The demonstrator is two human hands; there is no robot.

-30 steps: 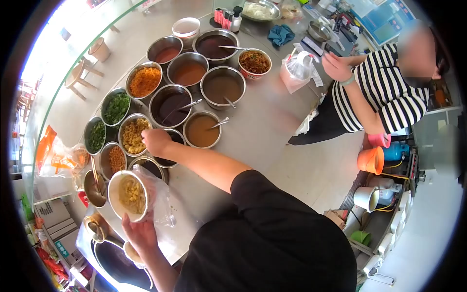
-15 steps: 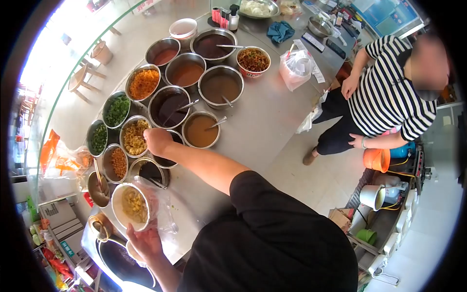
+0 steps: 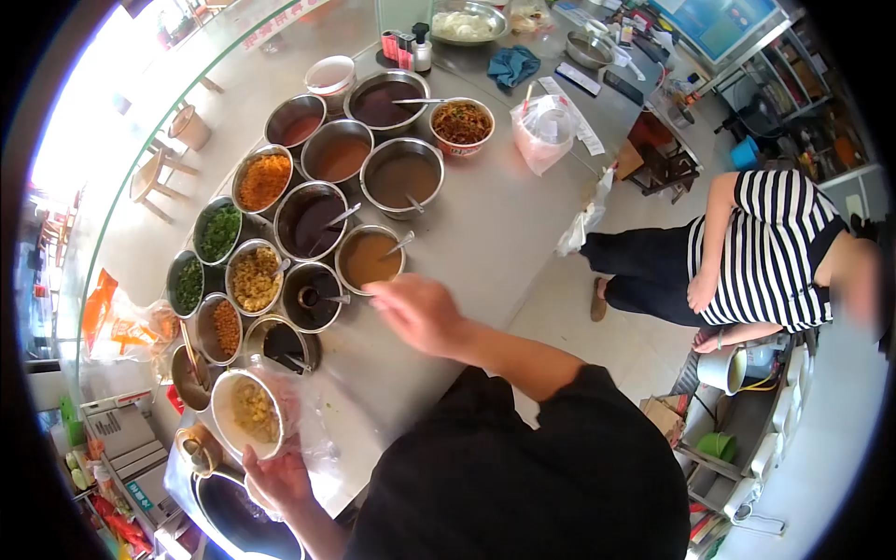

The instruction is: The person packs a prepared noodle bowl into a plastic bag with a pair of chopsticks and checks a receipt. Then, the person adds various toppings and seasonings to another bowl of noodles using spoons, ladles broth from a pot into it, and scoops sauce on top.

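Grey bench (image 3: 495, 224), glass screen (image 3: 105, 201) curving along its outer side; positions noted from the white bowl (image 3: 224, 411).

Left hand (image 3: 282, 476): grip closed on the bowl's near lower side, bowl tipped, mouth facing the pots; probably held so to show the pale yellow food (image 3: 257, 411). See-through bag (image 3: 322, 425) hangs at the bowl's right.

Right hand (image 3: 420, 313): beyond the bowl and to its right, above the bench beside the tan-sauce pot (image 3: 343, 278). Fingers curled, blurred; cannot tell whether they pinch anything.

Steel pots (image 3: 387, 211) crowd beyond the bowl, presumably to shorten each reach. Several spoon handles (image 3: 343, 215) lean rightward, I judge to suit the right hand. Striped-shirt person (image 3: 770, 247) stands well apart, right of the bowl.
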